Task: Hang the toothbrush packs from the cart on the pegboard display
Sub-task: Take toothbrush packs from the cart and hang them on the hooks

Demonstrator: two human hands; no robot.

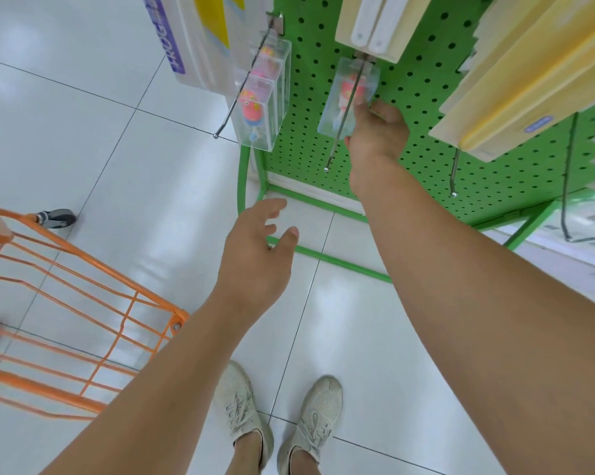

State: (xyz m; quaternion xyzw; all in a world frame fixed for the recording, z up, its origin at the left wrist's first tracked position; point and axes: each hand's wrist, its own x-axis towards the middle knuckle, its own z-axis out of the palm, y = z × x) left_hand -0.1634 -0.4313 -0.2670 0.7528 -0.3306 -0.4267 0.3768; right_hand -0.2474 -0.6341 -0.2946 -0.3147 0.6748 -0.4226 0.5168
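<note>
Pegboard (426, 108) stands green in front of you, its long metal hooks coming out toward you and sloping a little down. The orange cart (83, 303) is at your left, near your left hand (254, 258), so this hand is the nearer one for the next pack. Its grip is apart, the fingers loose, holding nothing.

Your right hand (380, 128) is up at the board, and the grip seems clamped on the lower edge of a clear toothbrush pack (349, 97), though the pack hides the fingertips. The pack is threaded on the middle hook (337, 138). It lies up and left from your grip, its long axis hanging downward, top toward the board. To seat it, push along the hook toward the board.
</note>
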